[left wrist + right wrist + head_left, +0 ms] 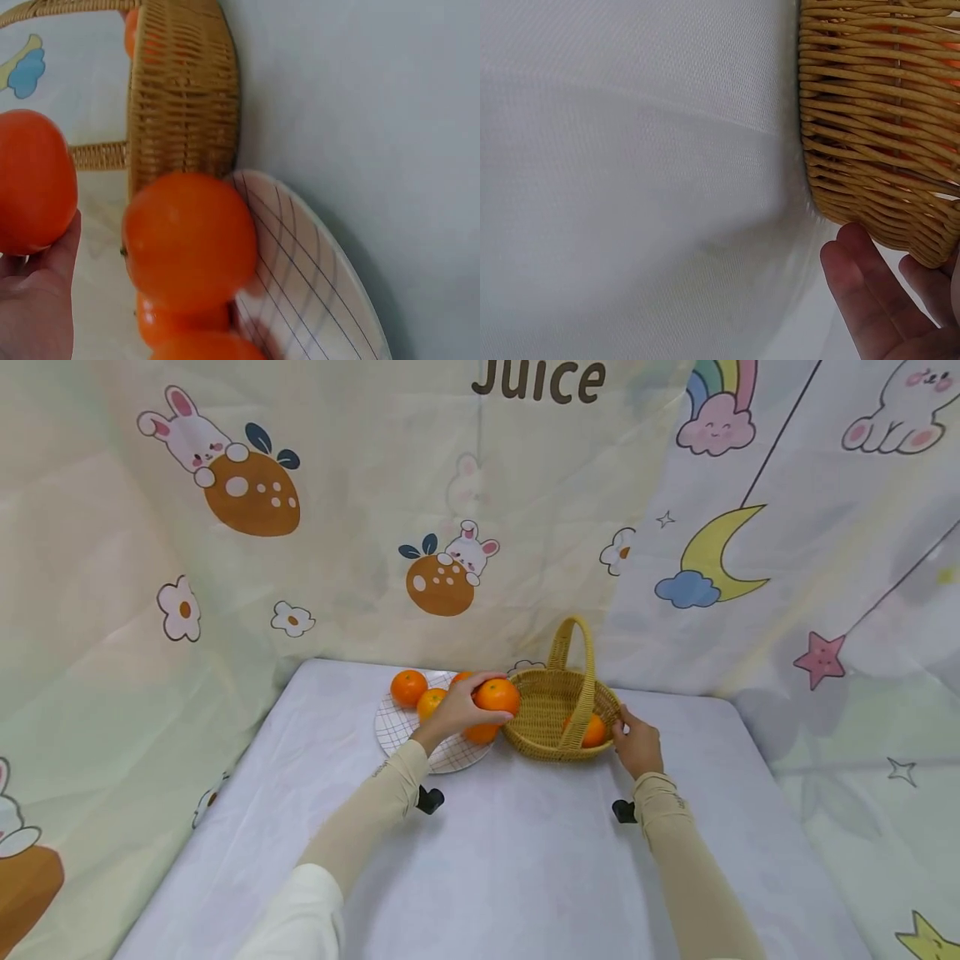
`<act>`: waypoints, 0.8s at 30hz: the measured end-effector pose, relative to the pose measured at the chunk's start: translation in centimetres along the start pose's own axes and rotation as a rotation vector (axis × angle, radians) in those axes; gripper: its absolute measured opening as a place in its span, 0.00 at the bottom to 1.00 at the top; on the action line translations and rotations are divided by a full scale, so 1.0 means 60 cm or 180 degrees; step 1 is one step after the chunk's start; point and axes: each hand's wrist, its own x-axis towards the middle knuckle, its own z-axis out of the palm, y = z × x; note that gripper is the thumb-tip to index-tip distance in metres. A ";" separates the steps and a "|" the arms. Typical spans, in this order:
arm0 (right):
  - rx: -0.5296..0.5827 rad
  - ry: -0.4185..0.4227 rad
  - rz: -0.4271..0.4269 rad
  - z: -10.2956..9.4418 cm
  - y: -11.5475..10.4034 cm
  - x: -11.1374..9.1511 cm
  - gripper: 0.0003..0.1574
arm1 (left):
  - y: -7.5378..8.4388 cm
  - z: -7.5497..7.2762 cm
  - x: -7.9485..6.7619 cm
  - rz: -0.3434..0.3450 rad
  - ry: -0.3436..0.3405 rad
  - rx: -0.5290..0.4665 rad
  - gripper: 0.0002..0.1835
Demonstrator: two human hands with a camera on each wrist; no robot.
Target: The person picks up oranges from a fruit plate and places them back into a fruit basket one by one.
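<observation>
My left hand (459, 710) grips an orange (497, 696) between thumb and fingers, raised above the right side of a plate (392, 727) and close to the left rim of a wicker basket (543, 714). In the left wrist view the held orange (34, 184) is at the left edge, apart from the basket. Several more oranges lie on the plate, one (408, 688) at its far left. Another orange (594, 731) sits inside the basket's right end. My right hand (639, 743) holds the basket's right end at the rim; its fingertips (857, 238) touch the woven side.
The basket's tall arched handle (576, 635) stands upright across its middle. A white cloth covers the table (525, 860). Printed fabric (360, 485) with rabbits and flowers hangs close behind the plate and basket.
</observation>
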 end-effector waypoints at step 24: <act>0.0118 0.0040 0.0092 0.002 -0.001 0.000 0.30 | 0.012 0.112 0.064 -0.0075 -0.0266 -0.0220 0.42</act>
